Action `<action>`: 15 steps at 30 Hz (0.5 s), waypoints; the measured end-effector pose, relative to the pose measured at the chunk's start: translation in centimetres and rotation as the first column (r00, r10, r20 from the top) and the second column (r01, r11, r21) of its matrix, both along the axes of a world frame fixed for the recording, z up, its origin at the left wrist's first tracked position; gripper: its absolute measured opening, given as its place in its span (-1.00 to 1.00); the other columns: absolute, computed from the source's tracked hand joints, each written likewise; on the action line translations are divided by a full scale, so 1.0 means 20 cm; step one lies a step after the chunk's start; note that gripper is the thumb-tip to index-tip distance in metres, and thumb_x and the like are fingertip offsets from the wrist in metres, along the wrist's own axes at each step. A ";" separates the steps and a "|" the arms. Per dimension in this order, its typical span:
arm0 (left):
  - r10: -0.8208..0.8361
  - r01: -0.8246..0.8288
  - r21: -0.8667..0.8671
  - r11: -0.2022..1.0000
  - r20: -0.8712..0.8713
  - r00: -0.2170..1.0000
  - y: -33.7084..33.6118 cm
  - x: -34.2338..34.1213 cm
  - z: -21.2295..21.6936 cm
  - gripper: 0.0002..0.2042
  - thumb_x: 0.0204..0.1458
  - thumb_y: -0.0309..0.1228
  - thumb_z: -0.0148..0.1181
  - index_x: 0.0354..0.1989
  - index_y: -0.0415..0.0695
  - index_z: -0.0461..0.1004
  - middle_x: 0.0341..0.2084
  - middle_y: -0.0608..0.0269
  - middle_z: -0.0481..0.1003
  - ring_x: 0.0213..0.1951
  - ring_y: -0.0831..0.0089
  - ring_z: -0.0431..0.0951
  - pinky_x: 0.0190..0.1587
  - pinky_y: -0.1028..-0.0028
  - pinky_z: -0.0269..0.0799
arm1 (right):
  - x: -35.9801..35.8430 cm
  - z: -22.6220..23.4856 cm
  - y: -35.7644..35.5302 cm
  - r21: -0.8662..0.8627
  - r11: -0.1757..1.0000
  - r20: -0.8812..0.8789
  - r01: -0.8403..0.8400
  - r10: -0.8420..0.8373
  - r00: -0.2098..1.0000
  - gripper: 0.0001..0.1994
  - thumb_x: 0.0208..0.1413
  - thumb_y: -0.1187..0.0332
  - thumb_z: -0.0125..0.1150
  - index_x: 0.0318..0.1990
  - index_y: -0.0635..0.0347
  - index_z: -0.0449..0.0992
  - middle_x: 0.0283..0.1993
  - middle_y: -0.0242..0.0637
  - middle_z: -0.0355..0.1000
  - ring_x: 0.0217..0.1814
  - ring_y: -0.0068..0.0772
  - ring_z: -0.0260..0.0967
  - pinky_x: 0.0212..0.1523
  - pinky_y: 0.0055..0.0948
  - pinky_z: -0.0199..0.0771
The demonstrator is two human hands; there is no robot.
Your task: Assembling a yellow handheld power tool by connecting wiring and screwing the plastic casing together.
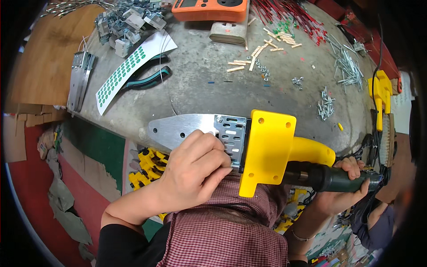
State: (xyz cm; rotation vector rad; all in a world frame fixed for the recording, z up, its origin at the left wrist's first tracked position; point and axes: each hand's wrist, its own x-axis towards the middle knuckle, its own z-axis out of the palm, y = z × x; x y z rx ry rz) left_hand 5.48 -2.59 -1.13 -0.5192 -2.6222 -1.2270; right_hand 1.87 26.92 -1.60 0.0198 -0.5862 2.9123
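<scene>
Crosswise at the edge of a workbench [191, 75] is a yellow-handled plate tool [267, 147], metal end leftward. The nearer left hand [198, 167] curls against its slotted bracket [231, 135], grip hidden; the right hand [338, 200] encircles a green electric screwdriver [327, 179] pointing left.

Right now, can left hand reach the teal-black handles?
Likely yes: the teal-black handles poke out from under the dotted sheet, only a thin wire crossing them. But left hand is busy at the tapered metal plate.

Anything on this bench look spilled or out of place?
Somewhat: the pale sticks lie strewn at mixed angles across the tabletop, and one small yellow piece sits alone near the short screws.
</scene>
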 end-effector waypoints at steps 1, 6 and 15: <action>0.008 -0.008 -0.007 1.000 0.015 1.000 0.00 0.00 0.00 -0.81 -0.30 -0.57 0.33 -0.48 -0.16 0.47 -0.42 0.15 0.39 -0.40 0.22 0.40 -0.35 0.37 0.30 | 0.00 0.00 0.00 0.004 1.000 0.000 0.004 -0.004 1.000 -0.72 0.17 0.25 0.02 -0.10 0.23 0.20 -0.36 -0.39 0.12 -0.31 -0.51 0.18 -0.01 -0.38 0.31; 0.011 -0.010 -0.012 1.000 0.045 0.999 0.00 0.00 0.02 -0.80 -0.32 -0.58 0.35 -0.48 -0.16 0.46 -0.42 0.16 0.40 -0.39 0.21 0.41 -0.33 0.36 0.31 | 0.00 -0.01 0.00 -0.003 1.000 -0.039 -0.018 0.018 0.999 -0.72 0.19 0.24 0.01 -0.09 0.22 0.20 -0.35 -0.40 0.13 -0.29 -0.50 0.19 0.01 -0.36 0.31; 0.030 -0.030 -0.004 1.000 -0.056 0.998 0.02 0.02 -0.01 -0.79 -0.28 -0.57 0.36 -0.40 -0.18 0.52 -0.43 0.19 0.43 -0.40 0.26 0.43 -0.36 0.39 0.33 | 0.00 0.00 0.01 0.030 1.000 -0.026 -0.008 0.009 1.000 -0.70 0.20 0.25 0.00 -0.04 0.20 0.16 -0.35 -0.39 0.13 -0.27 -0.48 0.18 0.02 -0.34 0.30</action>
